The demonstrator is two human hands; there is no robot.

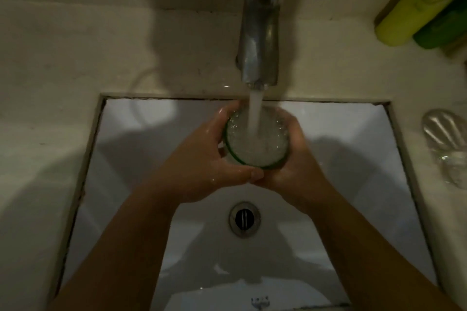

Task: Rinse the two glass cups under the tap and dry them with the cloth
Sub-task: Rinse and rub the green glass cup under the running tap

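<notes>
While water froths inside, left hand [209, 159] & right hand [295, 166] both grasp glass cup [256, 141] under tap [260, 40], above sink [353, 209]; wet grip could slip, glass may chip on basin.

both bare forearms rise from the lower corners of the frame and meet at its centre. the wet left hand [202, 159] and the right hand [295, 159] curl inward, facing each other, thumb tips touching at the near side.
</notes>
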